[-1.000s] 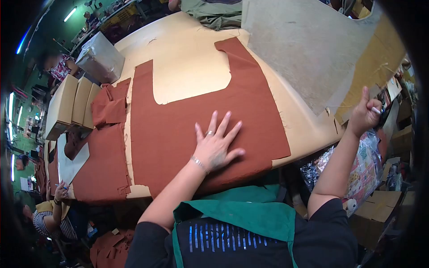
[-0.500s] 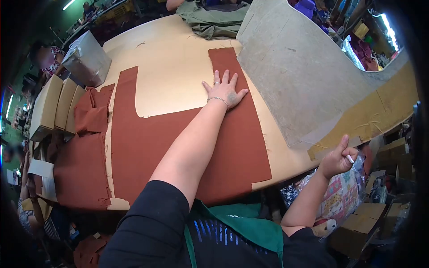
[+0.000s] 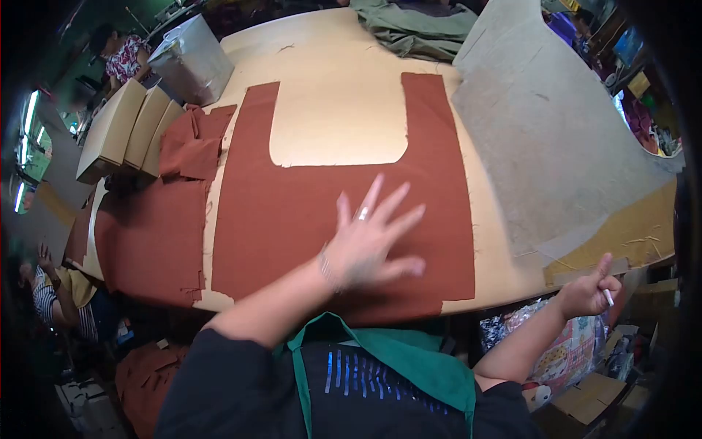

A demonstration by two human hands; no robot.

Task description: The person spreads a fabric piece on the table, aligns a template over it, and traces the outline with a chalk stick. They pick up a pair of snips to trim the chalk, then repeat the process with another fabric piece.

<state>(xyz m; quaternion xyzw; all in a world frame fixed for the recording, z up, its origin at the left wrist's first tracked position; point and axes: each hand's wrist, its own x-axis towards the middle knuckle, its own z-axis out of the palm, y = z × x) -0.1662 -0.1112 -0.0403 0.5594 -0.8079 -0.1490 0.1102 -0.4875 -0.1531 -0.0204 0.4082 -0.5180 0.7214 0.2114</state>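
My left hand (image 3: 365,249) is spread palm down over a U-shaped piece of rust-red fabric (image 3: 344,197), its fingers apart and slightly blurred by motion. The fabric lies flat on the pale table (image 3: 340,80), with the cut-out side facing away from me. Off to the right, near the table's edge, my right hand (image 3: 587,294) is closed around a short white stick (image 3: 608,298), thumb pointing up. Most of the stick is hidden in the fist.
More rust-red fabric (image 3: 153,245) lies at the left, beside cardboard boxes (image 3: 113,139) and a silvery container (image 3: 194,62). A large grey pattern sheet (image 3: 541,124) covers the right side. Green cloth (image 3: 417,31) sits at the back. Another person (image 3: 124,58) is at far left.
My left hand has slid from the fabric's right arm back towards me, onto its broad middle. My right hand still holds the white stick. The whole view has shifted.
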